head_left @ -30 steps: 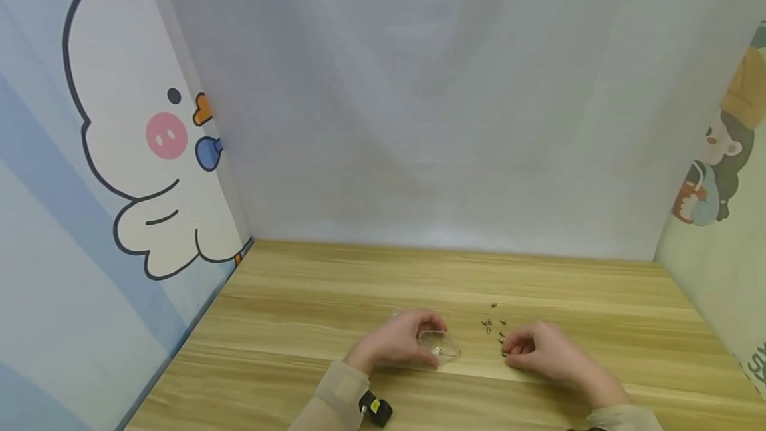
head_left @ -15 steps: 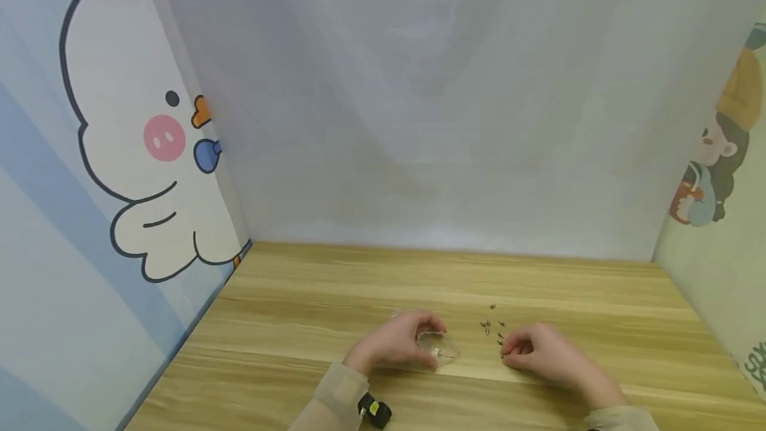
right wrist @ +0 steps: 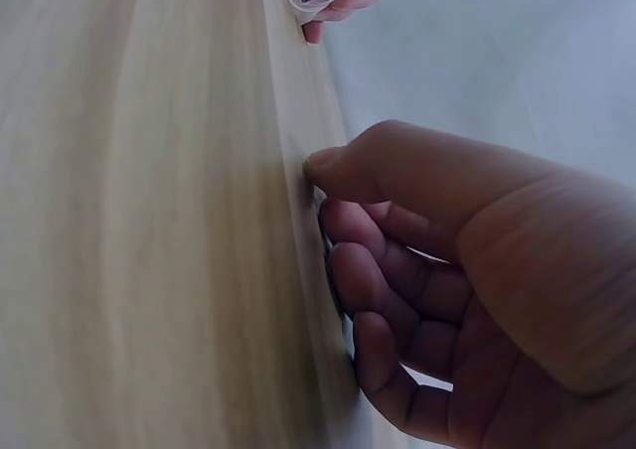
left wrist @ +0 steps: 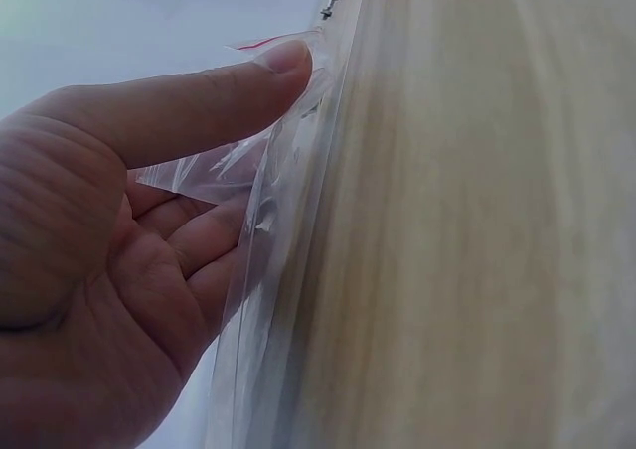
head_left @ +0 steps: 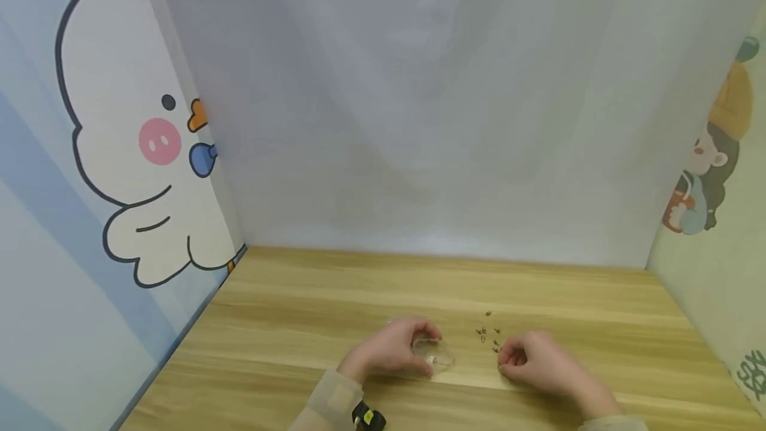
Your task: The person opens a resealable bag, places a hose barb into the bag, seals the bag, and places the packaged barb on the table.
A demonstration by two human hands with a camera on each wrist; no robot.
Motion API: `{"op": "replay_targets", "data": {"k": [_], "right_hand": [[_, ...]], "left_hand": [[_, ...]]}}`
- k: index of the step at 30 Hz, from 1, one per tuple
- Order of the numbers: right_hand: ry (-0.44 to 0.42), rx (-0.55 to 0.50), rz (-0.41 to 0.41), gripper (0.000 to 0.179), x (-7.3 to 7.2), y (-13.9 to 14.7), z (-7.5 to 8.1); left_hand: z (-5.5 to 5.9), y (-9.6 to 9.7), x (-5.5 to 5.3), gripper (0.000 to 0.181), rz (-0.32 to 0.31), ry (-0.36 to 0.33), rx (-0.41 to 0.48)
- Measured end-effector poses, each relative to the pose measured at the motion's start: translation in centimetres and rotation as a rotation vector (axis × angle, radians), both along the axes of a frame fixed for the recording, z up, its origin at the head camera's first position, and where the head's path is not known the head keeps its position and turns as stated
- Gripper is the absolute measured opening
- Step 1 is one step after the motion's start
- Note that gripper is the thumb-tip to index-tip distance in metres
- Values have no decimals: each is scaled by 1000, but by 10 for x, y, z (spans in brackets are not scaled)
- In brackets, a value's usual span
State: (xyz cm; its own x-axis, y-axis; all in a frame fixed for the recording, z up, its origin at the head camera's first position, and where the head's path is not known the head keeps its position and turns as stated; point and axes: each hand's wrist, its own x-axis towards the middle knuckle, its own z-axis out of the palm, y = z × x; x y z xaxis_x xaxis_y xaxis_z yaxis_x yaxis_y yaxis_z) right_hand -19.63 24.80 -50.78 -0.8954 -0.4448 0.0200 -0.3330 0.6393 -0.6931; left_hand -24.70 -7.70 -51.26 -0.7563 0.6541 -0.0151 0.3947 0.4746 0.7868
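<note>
Metal pieces (head_left: 483,338), about seven, lie loose; left fingers (left wrist: 214,111) grip one bag (head_left: 439,359); right fingers (right wrist: 358,275) curl, any pinch unclear.

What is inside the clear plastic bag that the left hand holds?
A small shiny piece seems inside the clear plastic bag, too small to identify. The left hand covers part of it; anything there is hidden.

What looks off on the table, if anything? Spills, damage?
Several small metallic parts lie loose on the table, in no clear order, outside the clear bag that the left hand holds. Could be a spill or deliberate; can't tell. No damage visible, though the parts are too small to check.
</note>
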Motion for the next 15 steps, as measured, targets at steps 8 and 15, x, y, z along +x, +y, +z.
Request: {"op": "replay_targets", "data": {"k": [8,15], "right_hand": [[17,-27,5,10,1,-2,-4],[-18,-51,-22,8,0,-5,1]], "left_hand": [[-2,-3,3,54,6,4,2],[0,-2,1,54,-4,7,10]]}}
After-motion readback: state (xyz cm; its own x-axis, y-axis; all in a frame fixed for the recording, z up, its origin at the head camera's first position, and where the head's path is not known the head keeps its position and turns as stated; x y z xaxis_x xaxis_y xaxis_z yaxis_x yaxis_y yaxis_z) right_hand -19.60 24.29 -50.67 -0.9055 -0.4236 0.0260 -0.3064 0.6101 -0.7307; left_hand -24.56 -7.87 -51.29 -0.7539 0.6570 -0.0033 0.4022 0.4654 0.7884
